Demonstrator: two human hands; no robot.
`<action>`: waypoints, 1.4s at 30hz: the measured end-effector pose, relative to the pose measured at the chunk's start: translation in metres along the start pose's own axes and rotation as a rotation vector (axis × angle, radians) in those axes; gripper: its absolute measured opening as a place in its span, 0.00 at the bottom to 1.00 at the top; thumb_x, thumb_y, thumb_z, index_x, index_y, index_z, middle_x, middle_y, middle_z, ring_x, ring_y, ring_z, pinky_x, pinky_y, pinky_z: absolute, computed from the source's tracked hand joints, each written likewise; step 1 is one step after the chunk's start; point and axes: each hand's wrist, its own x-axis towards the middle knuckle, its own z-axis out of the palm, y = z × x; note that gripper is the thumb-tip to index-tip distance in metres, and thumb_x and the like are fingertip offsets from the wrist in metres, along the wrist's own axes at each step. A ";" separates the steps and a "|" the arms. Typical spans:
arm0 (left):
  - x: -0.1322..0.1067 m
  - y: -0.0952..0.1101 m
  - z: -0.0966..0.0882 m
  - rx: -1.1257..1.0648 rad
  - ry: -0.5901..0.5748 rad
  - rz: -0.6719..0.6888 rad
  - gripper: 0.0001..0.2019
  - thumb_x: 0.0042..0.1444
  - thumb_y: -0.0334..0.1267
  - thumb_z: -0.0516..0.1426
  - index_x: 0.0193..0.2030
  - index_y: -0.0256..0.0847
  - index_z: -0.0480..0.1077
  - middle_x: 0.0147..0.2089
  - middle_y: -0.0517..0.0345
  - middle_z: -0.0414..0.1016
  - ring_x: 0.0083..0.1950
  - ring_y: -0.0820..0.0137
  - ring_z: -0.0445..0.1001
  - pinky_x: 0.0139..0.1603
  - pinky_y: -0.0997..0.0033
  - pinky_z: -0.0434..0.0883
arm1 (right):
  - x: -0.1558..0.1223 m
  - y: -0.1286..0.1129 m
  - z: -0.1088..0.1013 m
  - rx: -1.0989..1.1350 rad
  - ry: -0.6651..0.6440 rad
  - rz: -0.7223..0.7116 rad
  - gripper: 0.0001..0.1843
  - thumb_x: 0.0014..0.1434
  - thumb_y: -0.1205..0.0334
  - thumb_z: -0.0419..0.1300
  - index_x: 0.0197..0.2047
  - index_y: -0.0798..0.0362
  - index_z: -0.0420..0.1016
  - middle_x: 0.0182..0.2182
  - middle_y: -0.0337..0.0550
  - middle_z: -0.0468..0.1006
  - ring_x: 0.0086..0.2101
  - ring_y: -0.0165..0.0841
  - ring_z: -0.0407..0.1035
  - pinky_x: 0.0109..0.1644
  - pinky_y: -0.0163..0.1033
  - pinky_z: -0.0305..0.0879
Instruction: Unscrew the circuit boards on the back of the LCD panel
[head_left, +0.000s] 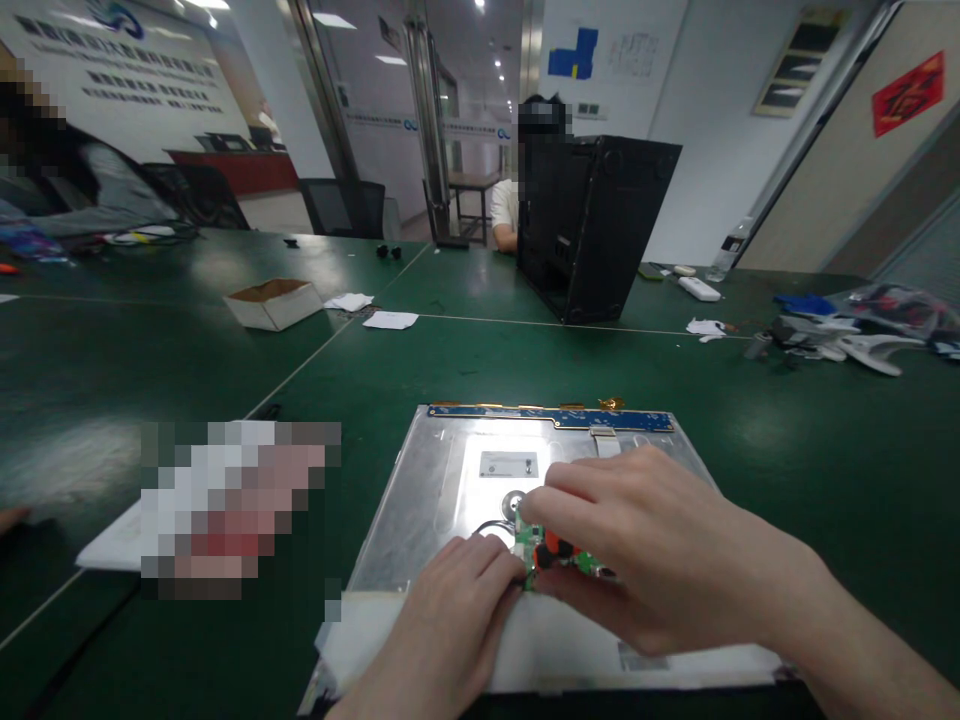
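Note:
In front of me lies a flat display panel (pixel 401 520), its silver metal back up, with a blue circuit strip (pixel 499 415) along the far edge. Over its middle is a small green circuit board (pixel 525 540). My left hand (pixel 457 610) has its fingers pressed together at the board's left edge. Above the board, my right hand (pixel 637 550) is curled round an orange-and-black handled tool (pixel 551 548), whose working end is hidden. A dark cable (pixel 491 525) and a round metal piece (pixel 513 503) show just beyond the fingers.
A black computer case (pixel 600 230) stands at the back, with a person (pixel 505 215) behind it. Left of it are an open cardboard box (pixel 276 303) and papers (pixel 390 320). Bagged parts (pixel 885 310) lie far right. Another person (pixel 112 180) sits far left.

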 end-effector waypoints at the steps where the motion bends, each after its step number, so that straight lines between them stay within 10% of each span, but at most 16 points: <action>1: 0.000 0.000 0.000 -0.001 -0.010 -0.007 0.12 0.62 0.26 0.47 0.45 0.42 0.68 0.42 0.52 0.75 0.42 0.60 0.75 0.44 0.58 0.74 | 0.000 0.000 0.000 0.016 -0.006 -0.004 0.04 0.63 0.62 0.56 0.38 0.51 0.64 0.32 0.36 0.72 0.27 0.29 0.58 0.26 0.38 0.42; 42: 0.000 -0.003 0.005 0.048 -0.031 -0.032 0.12 0.63 0.26 0.48 0.45 0.42 0.70 0.43 0.52 0.76 0.43 0.60 0.75 0.43 0.60 0.74 | 0.001 0.001 0.004 -0.054 0.022 0.007 0.05 0.66 0.61 0.53 0.36 0.50 0.63 0.27 0.35 0.70 0.24 0.29 0.54 0.26 0.39 0.41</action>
